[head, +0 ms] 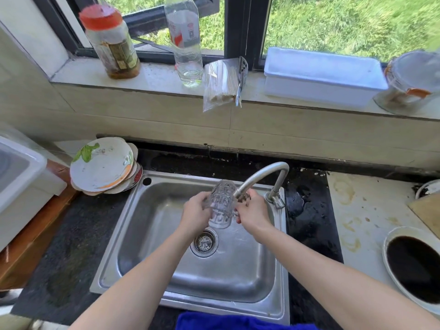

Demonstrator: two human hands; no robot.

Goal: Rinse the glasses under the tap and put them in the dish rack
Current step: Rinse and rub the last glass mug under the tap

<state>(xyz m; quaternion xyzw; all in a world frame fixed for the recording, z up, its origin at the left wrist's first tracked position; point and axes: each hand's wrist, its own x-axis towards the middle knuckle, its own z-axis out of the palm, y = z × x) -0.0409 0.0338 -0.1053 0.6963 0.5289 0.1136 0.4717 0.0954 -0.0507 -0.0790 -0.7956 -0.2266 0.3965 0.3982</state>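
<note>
A clear patterned glass mug (pixel 220 203) is held over the steel sink (pixel 152 234), just left of the tap spout (pixel 257 177). My left hand (pixel 195 214) grips its left side. My right hand (pixel 253 211) holds its right side at the handle, right under the spout's mouth. The glass is tilted, its base toward the window. I cannot tell whether water is running. At the far left stands a white plastic tub (pixel 21 177), possibly the dish rack.
A stack of plates (pixel 102 165) rests at the sink's back left corner. On the windowsill stand a red-lidded jar (pixel 110 41), a clear bottle (pixel 185 41) and a white box (pixel 323 77). A bowl of dark liquid (pixel 414 265) sits on the right counter. A blue cloth (pixel 238 321) lies at the front edge.
</note>
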